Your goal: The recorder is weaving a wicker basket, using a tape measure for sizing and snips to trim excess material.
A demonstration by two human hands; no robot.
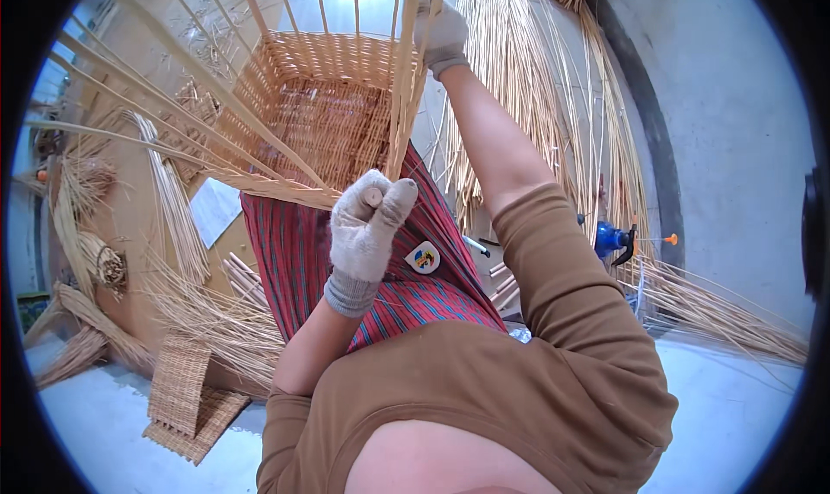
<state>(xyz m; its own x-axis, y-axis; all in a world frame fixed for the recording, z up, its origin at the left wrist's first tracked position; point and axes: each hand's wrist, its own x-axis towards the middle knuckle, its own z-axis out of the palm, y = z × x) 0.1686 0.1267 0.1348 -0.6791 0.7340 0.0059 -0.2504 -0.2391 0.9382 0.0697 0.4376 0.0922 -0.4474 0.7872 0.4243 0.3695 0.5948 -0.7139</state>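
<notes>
A half-woven wicker basket (333, 47) rests on my lap over a red striped apron (290, 243), with long bare stakes (203, 70) standing up from its walls. At the near right corner of the basket, my left hand (363, 235), in a whitish knit glove, is closed around a rod whose round cut end (373, 197) shows between thumb and fingers. The rest of that rod is hidden. My right hand (444, 31), gloved too, reaches up past the far right corner, its fingers bent round the tall stakes there. Its fingertips are partly hidden.
Long bundles of peeled canes (510, 79) lie at the right along a wall. A blue spray bottle (612, 239) stands by my right elbow. Loose canes (216, 330), woven mats (179, 382) and a pale square tile (214, 210) lie at the left.
</notes>
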